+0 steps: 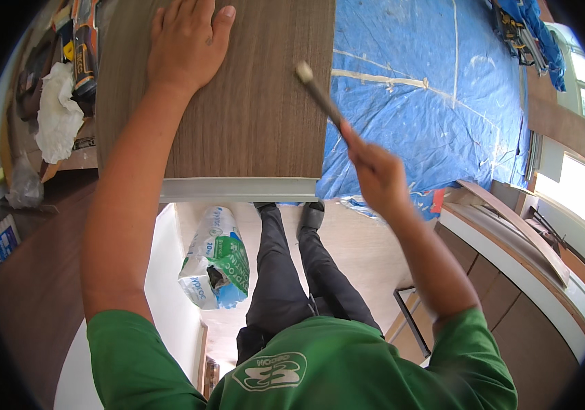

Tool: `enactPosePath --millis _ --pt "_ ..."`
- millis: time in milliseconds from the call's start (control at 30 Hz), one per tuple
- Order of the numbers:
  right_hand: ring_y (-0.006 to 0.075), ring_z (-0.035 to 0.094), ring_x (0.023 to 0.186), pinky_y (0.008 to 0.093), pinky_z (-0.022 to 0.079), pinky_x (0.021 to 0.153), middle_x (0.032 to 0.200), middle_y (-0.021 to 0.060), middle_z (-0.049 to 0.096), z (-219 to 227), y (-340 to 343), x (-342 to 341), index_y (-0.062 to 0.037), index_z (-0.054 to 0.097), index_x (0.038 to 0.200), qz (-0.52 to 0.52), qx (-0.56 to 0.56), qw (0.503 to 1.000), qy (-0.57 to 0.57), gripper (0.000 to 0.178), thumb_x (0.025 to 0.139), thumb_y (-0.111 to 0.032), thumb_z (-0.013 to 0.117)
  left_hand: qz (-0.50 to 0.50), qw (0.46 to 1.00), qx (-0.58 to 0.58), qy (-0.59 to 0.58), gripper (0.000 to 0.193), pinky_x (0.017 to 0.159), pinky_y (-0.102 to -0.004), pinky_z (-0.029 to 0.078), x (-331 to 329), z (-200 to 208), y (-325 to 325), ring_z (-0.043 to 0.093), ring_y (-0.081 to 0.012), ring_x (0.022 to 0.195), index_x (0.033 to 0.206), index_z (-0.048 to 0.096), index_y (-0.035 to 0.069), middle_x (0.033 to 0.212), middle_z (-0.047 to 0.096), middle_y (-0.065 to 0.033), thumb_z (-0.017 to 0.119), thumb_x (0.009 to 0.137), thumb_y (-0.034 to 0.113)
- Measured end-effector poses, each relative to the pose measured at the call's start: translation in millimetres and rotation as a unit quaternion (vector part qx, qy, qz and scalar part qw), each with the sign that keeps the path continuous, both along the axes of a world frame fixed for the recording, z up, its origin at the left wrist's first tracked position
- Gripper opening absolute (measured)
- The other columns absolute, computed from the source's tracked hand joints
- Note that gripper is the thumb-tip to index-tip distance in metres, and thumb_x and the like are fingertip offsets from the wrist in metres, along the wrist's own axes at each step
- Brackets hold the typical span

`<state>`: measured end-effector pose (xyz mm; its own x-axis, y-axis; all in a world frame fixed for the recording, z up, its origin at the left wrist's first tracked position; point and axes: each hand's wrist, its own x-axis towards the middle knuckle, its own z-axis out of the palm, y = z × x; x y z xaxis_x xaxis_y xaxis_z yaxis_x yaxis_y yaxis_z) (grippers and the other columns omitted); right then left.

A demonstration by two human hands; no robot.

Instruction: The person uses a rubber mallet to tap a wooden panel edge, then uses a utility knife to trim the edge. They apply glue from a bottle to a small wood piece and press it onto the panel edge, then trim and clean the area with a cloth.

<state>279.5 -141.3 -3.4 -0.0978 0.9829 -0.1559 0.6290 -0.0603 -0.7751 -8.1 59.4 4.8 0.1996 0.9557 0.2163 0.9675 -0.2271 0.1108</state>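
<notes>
My left hand (186, 48) lies flat on a brown wood-grain panel (258, 116), its fingers stretched toward the far edge of view. Along the panel's near edge runs a pale metal-looking strip (237, 189). My right hand (378, 174) is closed around a dark stick-like tool with a pale, blunt tip (320, 96). Its tip points up and to the left, above the panel's right side. Slight blur on the right arm and the tool hides their finer detail, so I cannot tell the tool's exact kind.
Blue sheeting (408, 41) with pale tape spreads to the right of the panel. An opened plastic sack (220, 263) stands on the floor left of my legs. Tools (84, 55) and crumpled white paper (58, 113) lie at the far left. A curved white-edged counter (511, 253) bounds the right.
</notes>
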Motion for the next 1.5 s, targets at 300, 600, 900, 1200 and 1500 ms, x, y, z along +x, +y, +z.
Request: enactPosePath --millis 300,600,900,1200,1500 --pt "0.0094 0.050 0.054 0.0269 0.043 0.050 0.071 0.0025 0.058 25.2 116.4 4.2 -0.0149 0.061 0.148 -0.180 -0.055 0.959 0.210 0.044 0.104 -0.022 0.063 -0.117 0.988 0.073 0.063 0.072 0.127 -0.0562 0.022 -22.5 -30.3 15.8 0.031 -0.0369 0.156 0.160 0.043 0.015 0.168 0.037 -0.0139 0.045 0.105 0.062" --pt "0.0117 0.056 0.053 0.0274 0.043 0.047 0.072 0.0004 0.051 -17.9 -43.4 72.7 0.0003 0.065 0.121 -0.398 -0.277 0.830 0.276 0.032 0.105 -0.027 0.065 -0.430 0.882 -0.170 0.084 0.067 0.131 -0.0554 0.009 127.6 -4.3 -96.8 0.030 -0.0259 0.157 0.150 0.056 0.012 0.165 0.042 -0.0131 0.046 0.104 0.060" --pt "0.0089 0.056 0.057 0.0248 0.045 0.050 0.075 0.0001 0.052 20.5 -67.6 48.9 0.0014 0.054 0.143 -0.345 -0.204 0.888 0.227 0.044 0.108 -0.023 0.061 -0.238 0.958 0.079 -0.142 0.053 0.125 -0.0576 0.026 51.1 -18.3 27.2 0.040 -0.0366 0.151 0.146 0.058 0.011 0.161 0.048 -0.0152 0.059 0.103 0.042" --pt "0.0074 0.046 0.048 0.0258 0.035 0.044 0.066 -0.0020 0.049 24.9 71.2 1.3 0.0023 0.063 0.119 -0.227 -0.219 0.901 0.298 0.029 0.100 -0.019 0.070 -0.024 0.995 0.092 -0.043 0.069 0.129 -0.0532 0.018 29.0 -42.7 70.0 0.035 -0.0292 0.155 0.152 0.054 0.011 0.164 0.044 -0.0121 0.041 0.107 0.061" --pt "0.0078 0.046 0.048 0.0246 0.032 0.043 0.064 -0.0057 0.042 -32.6 142.3 -6.6 -0.0088 0.062 0.106 -0.139 -0.314 0.745 0.572 0.016 0.100 -0.020 0.071 0.046 0.999 -0.018 0.019 0.064 0.129 -0.0523 0.021 50.9 -6.9 58.3 0.037 -0.0384 0.153 0.154 0.046 0.001 0.164 0.041 -0.0218 0.046 0.109 0.046"
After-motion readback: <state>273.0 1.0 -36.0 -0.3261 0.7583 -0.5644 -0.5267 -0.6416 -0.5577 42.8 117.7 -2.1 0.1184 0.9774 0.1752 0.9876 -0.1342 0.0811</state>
